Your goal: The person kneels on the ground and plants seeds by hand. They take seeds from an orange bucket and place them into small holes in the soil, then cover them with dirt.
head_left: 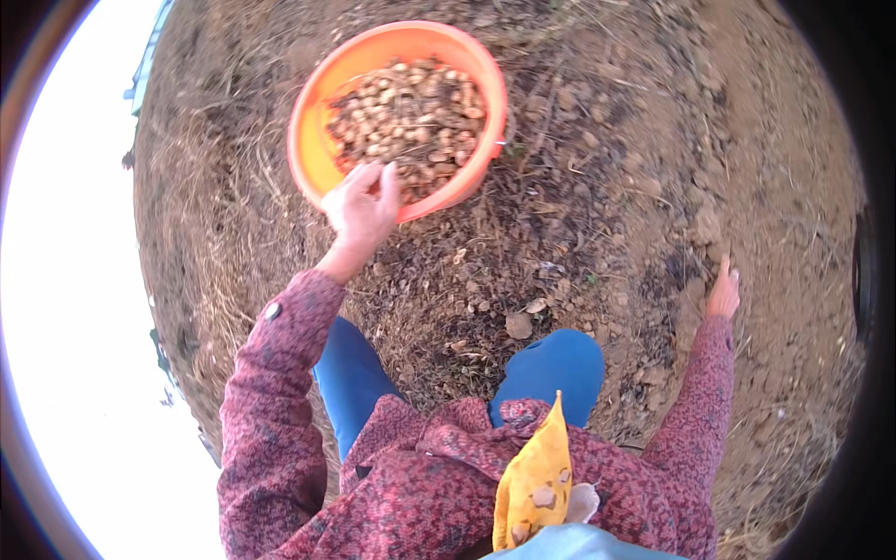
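An orange plastic basin stands on the soil, part filled with unshelled peanuts and bits of dry stalk. My left hand is over the basin's near rim, its fingers curled towards the peanuts. Blur hides whether anything is between those fingers. Off to the right, my right hand reaches out low over the brown soil, at least one finger stretched forward. Nothing is visible in it, but its palm side is hidden.
Dry straw covers the ground at left. A clod lies before my blue-trousered knees. A yellow cloth hangs in front of my patterned jacket. A dark curved object shows at the far right edge.
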`<state>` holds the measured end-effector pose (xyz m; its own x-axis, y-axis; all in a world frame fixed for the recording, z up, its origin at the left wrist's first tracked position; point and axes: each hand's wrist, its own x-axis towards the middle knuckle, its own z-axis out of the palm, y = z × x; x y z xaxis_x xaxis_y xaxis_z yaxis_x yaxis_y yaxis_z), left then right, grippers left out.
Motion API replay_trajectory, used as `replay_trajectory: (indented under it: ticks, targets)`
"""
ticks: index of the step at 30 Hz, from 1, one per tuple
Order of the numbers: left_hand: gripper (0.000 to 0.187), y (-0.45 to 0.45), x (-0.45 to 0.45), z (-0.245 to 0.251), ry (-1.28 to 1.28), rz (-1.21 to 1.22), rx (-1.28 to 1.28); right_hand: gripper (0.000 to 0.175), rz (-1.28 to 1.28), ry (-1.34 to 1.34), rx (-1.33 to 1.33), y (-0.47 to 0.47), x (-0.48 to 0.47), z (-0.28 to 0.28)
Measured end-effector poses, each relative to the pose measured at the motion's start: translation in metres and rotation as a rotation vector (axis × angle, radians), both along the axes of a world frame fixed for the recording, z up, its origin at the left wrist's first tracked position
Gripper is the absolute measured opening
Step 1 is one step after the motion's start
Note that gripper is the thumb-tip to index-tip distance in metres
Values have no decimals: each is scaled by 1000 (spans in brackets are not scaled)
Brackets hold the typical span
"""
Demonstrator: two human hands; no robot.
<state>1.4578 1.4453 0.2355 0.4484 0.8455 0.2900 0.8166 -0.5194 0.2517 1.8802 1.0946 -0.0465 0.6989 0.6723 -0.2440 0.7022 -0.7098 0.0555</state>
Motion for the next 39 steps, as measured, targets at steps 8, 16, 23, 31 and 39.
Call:
replay_trajectory:
  ticks: [8, 16, 23, 31, 39]
  targets:
    - [23, -3, -6, 1, -90, -12, 75, 24, 154, -182, -372, 11, 0, 11]
    - [22, 1, -9, -1, 4, -28, -48, 21, 220, 357, 865, 184, -110, 190]
    - [32, 18, -23, 28, -362, -229, 117, 28, 297, 956, 1035, 300, -280, 292]
    - [85, 108, -125, 40, -457, 416, -732, 60, -555, 1350, 805, 274, -282, 261]
    - [20, 138, -101, -5, -647, 130, -1576, 17, -1147, 1477, 584, 314, -306, 239]
